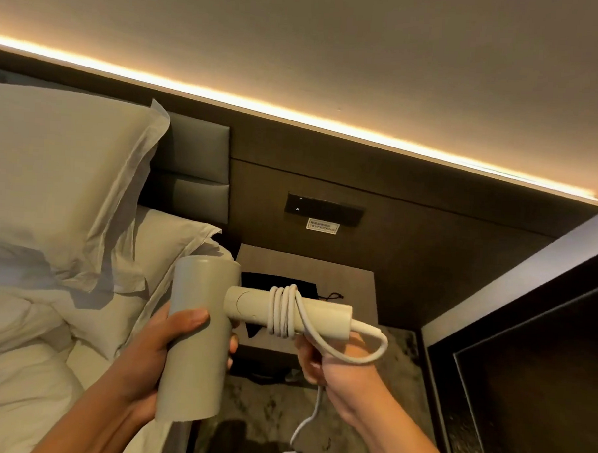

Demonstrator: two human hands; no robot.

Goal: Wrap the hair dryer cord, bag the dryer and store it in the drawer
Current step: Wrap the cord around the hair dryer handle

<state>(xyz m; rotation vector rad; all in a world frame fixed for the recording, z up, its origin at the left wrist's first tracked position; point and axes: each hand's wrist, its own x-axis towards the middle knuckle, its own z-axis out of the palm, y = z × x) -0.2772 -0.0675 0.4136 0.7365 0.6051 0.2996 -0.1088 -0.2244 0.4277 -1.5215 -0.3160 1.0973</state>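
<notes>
L hand (168, 354) gripped the hair dryer (200, 328) round its barrel, thumb across the front, fingers curled behind; barrel stood roughly upright, held in the air above the bed edge. Handle stuck out to the right, approx level. Cord (285, 311) was wound in several tight loops round the middle of the handle, w/ one strand crossing diagonally over them. From the handle's end the cord looped out right, curved back down and ran into the R hand (322, 361), which sat just under the handle, fingers curled round the cord. Below that hand the cord hung loose toward the floor.

Behind the dryer, a black drawstring bag (281, 285) lay flat on the nightstand (353, 280), partly hidden by the handle. Dark wall panel behind carried a switch plate (324, 208) w/ a small white label (322, 226) beneath. White pillows (63, 181) and bedding filled the left side. Lit LED strip (295, 116) ran along the panel top.
</notes>
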